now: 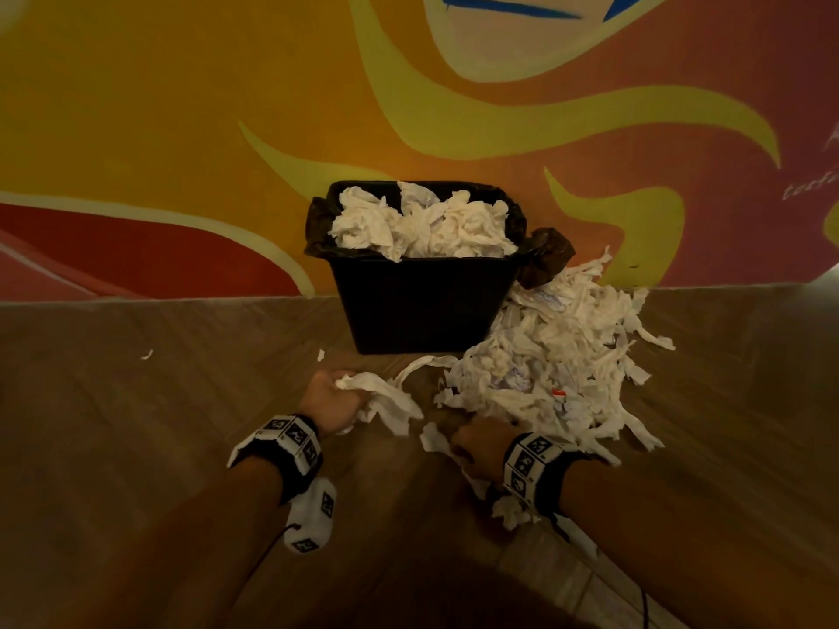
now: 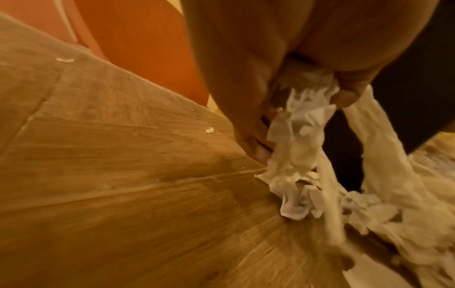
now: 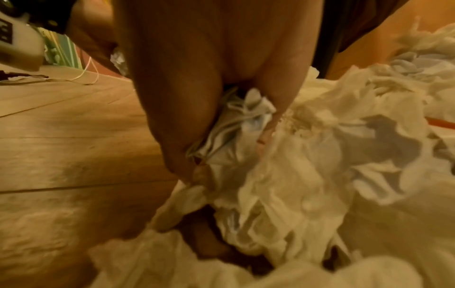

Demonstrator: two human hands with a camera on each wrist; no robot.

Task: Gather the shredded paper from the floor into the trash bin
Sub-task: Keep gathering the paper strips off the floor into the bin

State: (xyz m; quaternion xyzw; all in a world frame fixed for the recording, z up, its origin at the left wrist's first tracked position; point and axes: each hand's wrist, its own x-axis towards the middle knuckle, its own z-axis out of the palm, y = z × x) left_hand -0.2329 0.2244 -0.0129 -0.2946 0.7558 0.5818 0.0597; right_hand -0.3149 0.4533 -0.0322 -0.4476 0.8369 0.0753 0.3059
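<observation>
shredded paper [image 1: 551, 356] in both fists

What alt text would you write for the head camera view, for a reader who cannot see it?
Two bare hands, the left hand and the right hand, each grip white shredded paper strips from a heap on the brown wooden floor. Behind stands a black rectangular plastic trash bin, already full of paper, against an orange and yellow painted wall.

Indoor public-type room w/ painted mural wall [image 1: 181, 129]; wood-plank floor [image 1: 136, 424]
</observation>
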